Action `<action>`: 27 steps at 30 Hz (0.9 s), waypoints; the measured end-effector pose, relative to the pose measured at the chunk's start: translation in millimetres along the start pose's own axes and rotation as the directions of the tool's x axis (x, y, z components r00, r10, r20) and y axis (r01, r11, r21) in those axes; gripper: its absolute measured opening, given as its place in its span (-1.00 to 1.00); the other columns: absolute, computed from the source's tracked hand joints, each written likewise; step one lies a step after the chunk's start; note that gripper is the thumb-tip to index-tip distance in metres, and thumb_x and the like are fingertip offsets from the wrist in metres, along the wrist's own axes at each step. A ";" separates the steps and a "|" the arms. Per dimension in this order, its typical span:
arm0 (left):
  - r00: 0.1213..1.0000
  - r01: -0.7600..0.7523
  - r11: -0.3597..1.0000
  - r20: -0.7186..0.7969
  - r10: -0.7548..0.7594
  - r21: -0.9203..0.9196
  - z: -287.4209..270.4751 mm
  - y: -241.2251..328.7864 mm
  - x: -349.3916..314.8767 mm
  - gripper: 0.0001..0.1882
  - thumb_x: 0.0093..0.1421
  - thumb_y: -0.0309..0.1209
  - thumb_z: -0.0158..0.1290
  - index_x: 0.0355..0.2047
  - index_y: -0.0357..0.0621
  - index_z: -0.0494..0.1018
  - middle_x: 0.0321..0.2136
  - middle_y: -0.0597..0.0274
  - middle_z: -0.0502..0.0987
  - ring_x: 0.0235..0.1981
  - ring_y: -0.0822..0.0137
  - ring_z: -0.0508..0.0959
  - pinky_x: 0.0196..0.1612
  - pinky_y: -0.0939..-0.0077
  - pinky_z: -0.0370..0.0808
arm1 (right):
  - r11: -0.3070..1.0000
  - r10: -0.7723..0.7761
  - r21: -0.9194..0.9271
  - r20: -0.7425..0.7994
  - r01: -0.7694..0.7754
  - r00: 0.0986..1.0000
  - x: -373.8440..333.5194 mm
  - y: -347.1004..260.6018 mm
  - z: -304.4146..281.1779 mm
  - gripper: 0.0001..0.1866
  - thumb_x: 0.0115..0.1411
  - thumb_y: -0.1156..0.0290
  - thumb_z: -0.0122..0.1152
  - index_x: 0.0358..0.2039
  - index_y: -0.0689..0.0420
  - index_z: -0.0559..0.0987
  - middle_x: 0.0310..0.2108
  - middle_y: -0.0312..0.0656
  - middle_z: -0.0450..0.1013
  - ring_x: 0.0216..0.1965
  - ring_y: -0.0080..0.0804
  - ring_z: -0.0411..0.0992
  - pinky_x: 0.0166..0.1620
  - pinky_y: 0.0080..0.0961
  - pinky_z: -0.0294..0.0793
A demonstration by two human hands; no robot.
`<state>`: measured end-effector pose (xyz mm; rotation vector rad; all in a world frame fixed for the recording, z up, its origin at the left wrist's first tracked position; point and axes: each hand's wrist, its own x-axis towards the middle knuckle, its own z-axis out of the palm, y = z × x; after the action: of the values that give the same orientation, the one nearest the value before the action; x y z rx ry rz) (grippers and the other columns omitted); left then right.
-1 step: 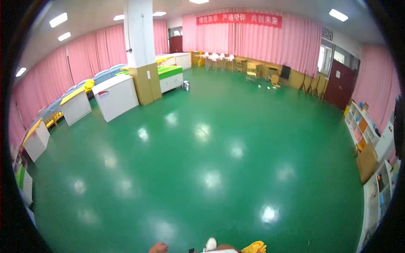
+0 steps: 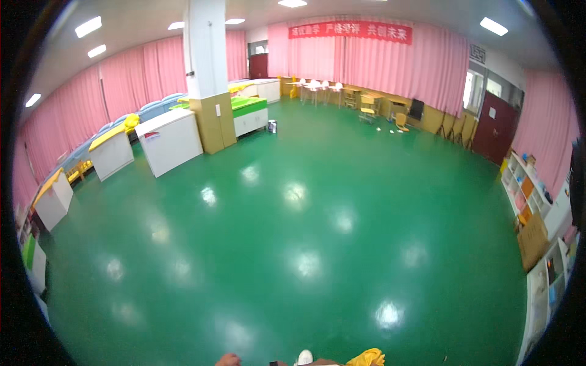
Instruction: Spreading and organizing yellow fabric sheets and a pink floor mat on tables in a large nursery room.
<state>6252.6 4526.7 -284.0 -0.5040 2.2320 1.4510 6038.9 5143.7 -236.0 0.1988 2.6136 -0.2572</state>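
Observation:
My left hand shows at the lower edge, partly cut off, its fingers curled in with nothing visible in them. To the right, a bunched yellow cloth hangs at the lower edge where my right hand is. The cloth covers the fingers of that hand, which appears closed on it. Between the two, the tip of a white shoe stands out against the green floor. Neither hand touches any furniture.
White cabinets and a square pillar stand at the left. White shelves and a cardboard box line the right side. Small chairs and desks are at the far wall, with white scraps on the floor.
The view has shifted slightly, so the furniture sits a little further right in the picture. The shoe shows a bit lower. Both hands keep nearly the same place.

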 end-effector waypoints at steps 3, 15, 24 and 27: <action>0.950 0.293 0.951 -0.080 -0.301 -0.104 -19.8 33.3 36.7 -0.68 -0.02 -0.24 0.06 -0.36 -0.24 0.49 -0.46 0.14 0.56 -0.39 0.33 0.54 -0.29 0.43 0.46 | 0.800 -0.046 0.598 0.122 -0.036 0.991 97.4 -48.4 -16.0 -0.04 -0.11 0.37 0.26 0.25 0.12 -0.08 0.15 0.02 0.11 0.12 -0.03 0.13 0.15 -0.24 0.18; 0.824 0.530 0.814 0.084 -0.561 0.237 -154.3 152.2 189.8 -0.70 0.08 -0.21 -0.04 -0.27 -0.08 0.51 -0.29 0.17 0.54 -0.32 0.25 0.52 -0.27 0.30 0.45 | 0.904 -0.398 0.250 0.199 0.346 0.896 400.1 -323.8 -123.8 -0.21 -0.20 0.36 0.24 0.13 0.11 0.20 -0.07 0.02 0.38 -0.04 -0.11 0.35 0.00 -0.37 0.33; 0.917 0.395 0.905 -0.122 -0.379 0.159 -405.6 234.6 534.9 -0.77 -0.06 -0.31 -0.05 -0.57 -0.20 0.51 -0.49 -0.04 0.55 -0.47 0.18 0.57 -0.37 0.34 0.47 | 0.951 -0.170 0.295 0.231 0.097 0.958 526.9 -450.4 -198.4 -0.42 -0.15 0.38 0.17 -0.01 0.12 0.36 -0.20 0.03 0.43 -0.22 -0.14 0.44 -0.26 -0.37 0.46; 0.944 0.308 0.945 -0.162 -0.289 0.110 -469.1 311.7 652.9 -0.77 -0.03 -0.31 -0.06 -0.57 -0.21 0.50 -0.53 0.02 0.55 -0.48 0.21 0.57 -0.38 0.33 0.47 | 0.962 -0.084 0.273 0.252 0.013 0.964 594.6 -480.8 -209.4 -0.45 -0.14 0.38 0.16 -0.04 0.12 0.38 -0.23 0.03 0.44 -0.24 -0.14 0.45 -0.29 -0.37 0.47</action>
<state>5469.1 4171.3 -225.9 -0.8852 2.2238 1.1328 5337.3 4777.6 -282.3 0.1797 2.3165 -0.6153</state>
